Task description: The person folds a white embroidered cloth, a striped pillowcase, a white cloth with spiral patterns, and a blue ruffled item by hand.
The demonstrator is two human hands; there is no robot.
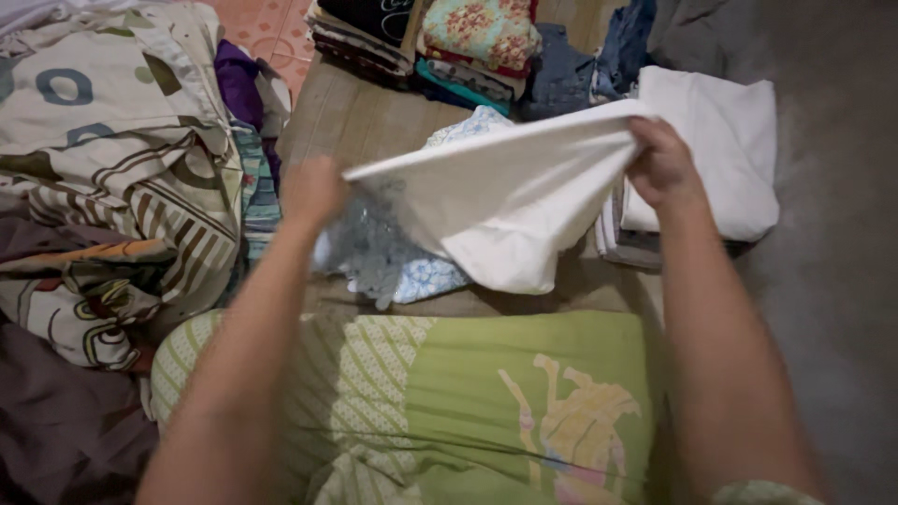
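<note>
1. The fingers of the right hand (662, 166) are curled shut over the far right corner of a plain white cotton cloth (510, 201), pinching its top edge from above; the knuckles face the camera.
2. The left hand (313, 192) is blurred; it seems closed on the cloth's left corner, but how the fingers sit I cannot tell exactly.
3. The white cloth hangs stretched between the two hands, its upper edge taut and slanting up to the right, its body sagging in a loose fold towards the near side, clear of the floor.
4. Just under it, touching or nearly so, lies a crumpled pale blue lacy garment (388, 257) on the brown wooden floor (346, 117).
5. To the right, a folded white cloth (725, 150) tops a short stack of folded pieces; at the far side stands a row of folded patterned clothes (440, 42).
6. At the left lies a heap of unfolded cream bedding with brown stripes (112, 159); nearest the camera is a green pillow with a printed figure (524, 402).
7. As a judgement: the step in hand is spreading the cloth by its top edge to fold it. A next move would call for both corners level and the edge kept taut, so the hanging part drops straight.
</note>
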